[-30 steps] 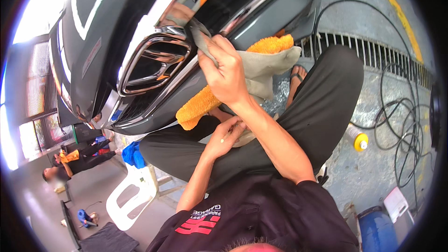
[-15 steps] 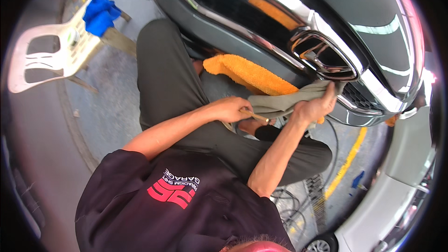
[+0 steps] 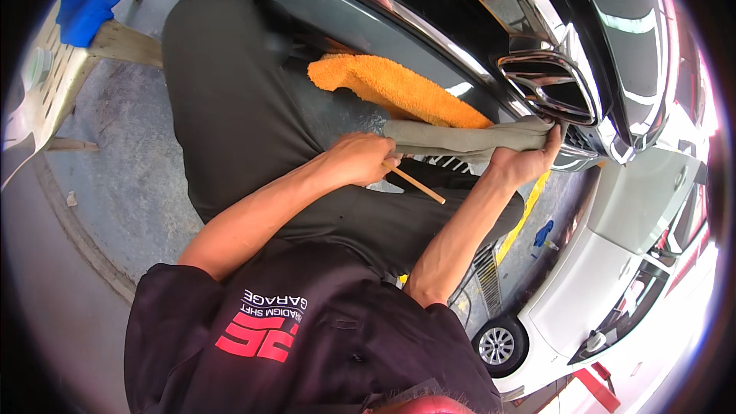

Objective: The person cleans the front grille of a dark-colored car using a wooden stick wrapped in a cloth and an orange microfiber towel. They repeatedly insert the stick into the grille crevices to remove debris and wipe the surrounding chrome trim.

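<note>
Left hand closed on a thin wooden stick, just at one end of the grey cloth; right hand, apart from it, clamped on the other end by the lower edge of the chrome emblem; the cloth spans between them; the orange towel lies just beyond, along the dark bumper.

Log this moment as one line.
left hand: holds thin stick | right hand: holds grey cloth near chrome emblem | orange towel: beside grey cloth | blue cloth: on chair
</note>
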`<act>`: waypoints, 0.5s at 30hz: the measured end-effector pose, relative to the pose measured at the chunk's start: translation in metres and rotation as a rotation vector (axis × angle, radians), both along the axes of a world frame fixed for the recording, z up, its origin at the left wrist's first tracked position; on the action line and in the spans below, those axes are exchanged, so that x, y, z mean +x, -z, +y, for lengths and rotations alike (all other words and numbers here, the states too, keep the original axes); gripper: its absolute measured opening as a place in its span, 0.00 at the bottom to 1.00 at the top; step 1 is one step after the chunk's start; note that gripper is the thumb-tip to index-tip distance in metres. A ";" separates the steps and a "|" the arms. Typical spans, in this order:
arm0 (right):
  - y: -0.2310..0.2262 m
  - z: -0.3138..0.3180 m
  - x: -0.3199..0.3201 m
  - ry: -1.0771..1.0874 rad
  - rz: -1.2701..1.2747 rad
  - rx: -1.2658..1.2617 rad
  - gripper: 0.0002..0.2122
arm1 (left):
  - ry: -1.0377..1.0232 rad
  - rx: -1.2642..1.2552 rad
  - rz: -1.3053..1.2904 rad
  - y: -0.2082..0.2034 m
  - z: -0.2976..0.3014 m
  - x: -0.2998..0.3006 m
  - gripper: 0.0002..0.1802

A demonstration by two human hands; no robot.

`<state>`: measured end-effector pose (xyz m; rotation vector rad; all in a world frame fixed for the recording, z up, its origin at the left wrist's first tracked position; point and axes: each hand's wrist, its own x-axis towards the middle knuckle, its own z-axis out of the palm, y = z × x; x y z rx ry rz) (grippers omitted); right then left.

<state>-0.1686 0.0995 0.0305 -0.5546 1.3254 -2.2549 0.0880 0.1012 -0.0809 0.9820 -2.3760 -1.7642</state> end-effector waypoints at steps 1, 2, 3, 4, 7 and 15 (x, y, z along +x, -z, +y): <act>0.005 0.001 0.001 0.033 0.034 0.014 0.11 | 0.001 0.004 0.014 -0.003 0.000 0.000 0.20; 0.011 -0.001 0.001 0.064 0.066 0.029 0.11 | -0.019 0.000 0.040 -0.003 0.003 0.001 0.20; 0.018 -0.002 0.001 0.095 0.098 0.044 0.12 | -0.015 0.001 0.030 -0.003 0.004 0.001 0.20; 0.022 -0.007 0.011 0.155 0.202 0.080 0.15 | -0.019 -0.002 0.014 -0.002 0.003 0.002 0.20; 0.020 0.009 0.008 0.085 0.195 0.114 0.17 | -0.020 -0.027 -0.025 -0.002 0.003 0.005 0.21; 0.002 0.050 0.016 0.103 -0.028 0.035 0.16 | -0.020 0.056 0.059 -0.010 -0.010 0.007 0.25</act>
